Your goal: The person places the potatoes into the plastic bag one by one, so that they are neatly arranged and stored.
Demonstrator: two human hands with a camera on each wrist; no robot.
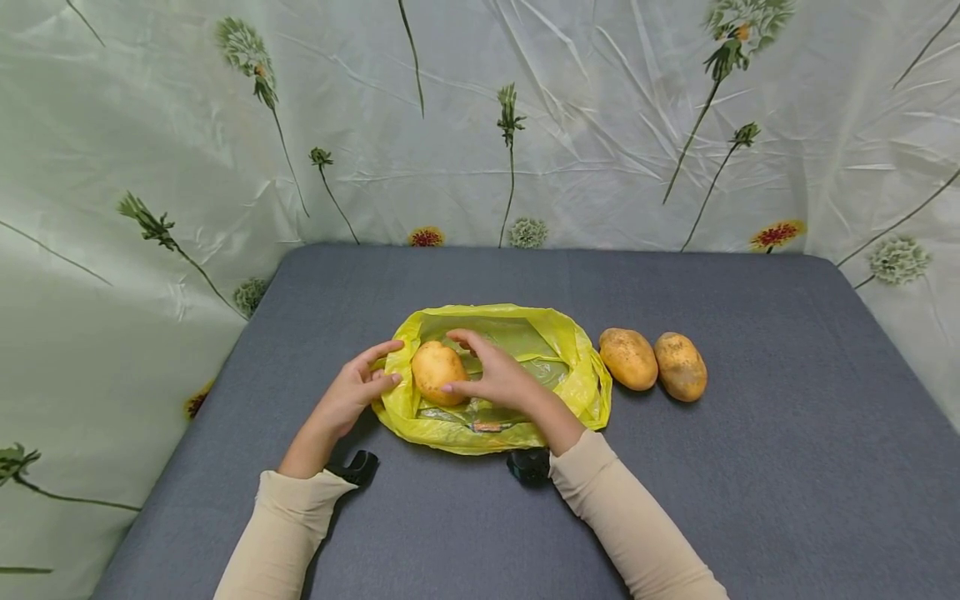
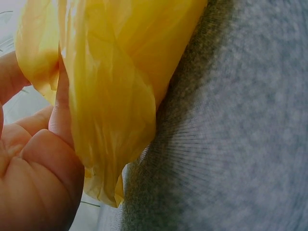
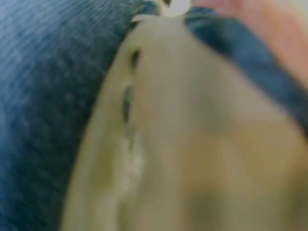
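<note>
1. Head view: right hand [image 1: 495, 375] curves thumb and fingers part-way round a potato [image 1: 433, 372], seemingly gripping it. That potato is within the mouth of the yellow bag [image 1: 588, 385], toward the left side; can't tell if it rests on the bottom or is held above.
2. Left hand [image 1: 352, 396] is at the bag's left rim, fingers partly bent; looks like a light pinch on the plastic, and the left wrist view has film running between the fingers.
3. Slip risk: smooth, rounded potato, fingertip hold; a loose pinch could let it roll inside the bag.
4. Collapse risk: film is thin and limp, so if the left hand lets go, the rim could fold onto potato or fingers.
5. Snag risk: right forearm crosses the near rim; a low exit could drag the bag over the gray table [image 1: 787, 483].
6. Bump risk: second potato [image 1: 628, 360] and third potato [image 1: 680, 367] lie just right of the bag; a rightward shove could roll them.
7. Right wrist view: mostly blurred sleeve [image 3: 192, 120], no grip check there.
</note>
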